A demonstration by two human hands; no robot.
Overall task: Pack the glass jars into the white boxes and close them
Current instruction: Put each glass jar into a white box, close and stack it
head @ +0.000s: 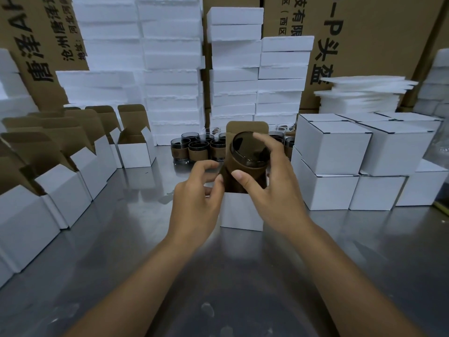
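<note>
Forearms extended, left hand (196,190) pinches the box (240,212), right hand (274,188) grips the jar (250,152).

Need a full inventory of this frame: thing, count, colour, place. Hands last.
held jar: 1, dark glass with brown sleeve, tilted over the open box
open box: 1, white outside and brown inside, table centre
loose jars: a cluster, exact count hidden, dark glass with brown sleeves, behind the open box
empty boxes: several, white with flaps up, rows on the left
closed boxes: several, white, stacked on the right
foam blocks: many, white, tall stacks at the back
foam sheets: one pile, white, back right
cartons: several, brown with black print, rear
table: 1, grey metal
left hand: pinches the open box's left flap
right hand: grips the held jar
</note>
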